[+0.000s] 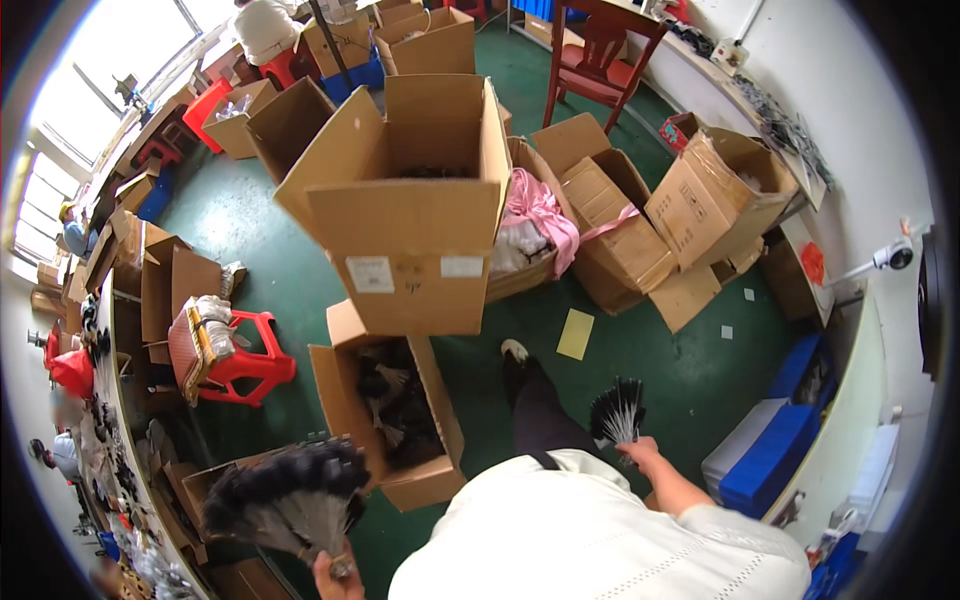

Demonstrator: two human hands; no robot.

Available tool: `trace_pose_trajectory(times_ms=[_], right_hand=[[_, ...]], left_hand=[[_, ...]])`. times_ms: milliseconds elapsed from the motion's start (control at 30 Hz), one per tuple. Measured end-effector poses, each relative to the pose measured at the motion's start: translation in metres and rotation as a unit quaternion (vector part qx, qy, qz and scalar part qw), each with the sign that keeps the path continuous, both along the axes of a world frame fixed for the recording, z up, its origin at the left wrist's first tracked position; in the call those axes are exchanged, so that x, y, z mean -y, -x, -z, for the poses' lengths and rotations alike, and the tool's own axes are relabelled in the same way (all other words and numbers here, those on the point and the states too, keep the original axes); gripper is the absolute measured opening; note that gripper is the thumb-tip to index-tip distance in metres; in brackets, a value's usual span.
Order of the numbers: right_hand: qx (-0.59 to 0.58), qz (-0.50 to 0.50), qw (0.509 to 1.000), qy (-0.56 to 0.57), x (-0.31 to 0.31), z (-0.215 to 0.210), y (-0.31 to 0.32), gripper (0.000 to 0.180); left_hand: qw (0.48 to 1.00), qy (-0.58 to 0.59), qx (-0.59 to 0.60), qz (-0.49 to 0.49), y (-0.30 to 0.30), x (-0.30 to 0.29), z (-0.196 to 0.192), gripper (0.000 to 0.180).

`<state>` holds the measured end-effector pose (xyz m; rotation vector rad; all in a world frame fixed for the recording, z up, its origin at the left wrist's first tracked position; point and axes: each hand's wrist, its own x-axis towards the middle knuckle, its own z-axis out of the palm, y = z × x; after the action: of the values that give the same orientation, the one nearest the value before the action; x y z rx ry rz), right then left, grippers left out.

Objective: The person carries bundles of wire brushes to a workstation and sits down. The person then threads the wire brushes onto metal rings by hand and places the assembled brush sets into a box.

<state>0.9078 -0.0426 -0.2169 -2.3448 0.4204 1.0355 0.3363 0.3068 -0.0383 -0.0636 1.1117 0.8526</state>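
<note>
L hand (335,577) low at frame edge, grip closed on stems of a big fan of dark feathers (290,495), spread up-left over boxes by the tabletop. Just right of fan: open cardboard box (432,440) on green floor (690,380), more dark feathers inside. R hand (640,452) at person's side, grip closed round a smaller feather bunch (617,412), tips pointing up.

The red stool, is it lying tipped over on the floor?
No, the red stool stands upright on its legs with a bundle on its seat.
</note>
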Motion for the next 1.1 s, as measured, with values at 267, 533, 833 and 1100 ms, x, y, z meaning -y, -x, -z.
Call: trace_pose_trajectory(times_ms=[267, 533, 833, 1100], right_hand=[[-0.022, -0.159, 0.987, 0.015, -0.131, -0.003, -0.2, 0.034], [-0.023, -0.273, 0.961, 0.023, -0.246, -0.006, -0.283, 0.035], [-0.073, -0.347, 0.933, 0.06, -0.257, -0.009, -0.299, 0.032], [-0.091, -0.305, 0.939, 0.129, -0.292, -0.035, -0.31, 0.027]], left_hand=[[0.916, -0.236, -0.234, -0.223, -0.22, -0.079, -0.205, 0.025], [0.963, -0.085, -0.026, -0.254, -0.332, -0.118, -0.214, 0.034], [0.96, -0.154, 0.031, -0.234, -0.341, -0.066, -0.161, 0.065], [0.946, -0.083, -0.023, -0.311, -0.325, -0.015, -0.128, 0.061]])
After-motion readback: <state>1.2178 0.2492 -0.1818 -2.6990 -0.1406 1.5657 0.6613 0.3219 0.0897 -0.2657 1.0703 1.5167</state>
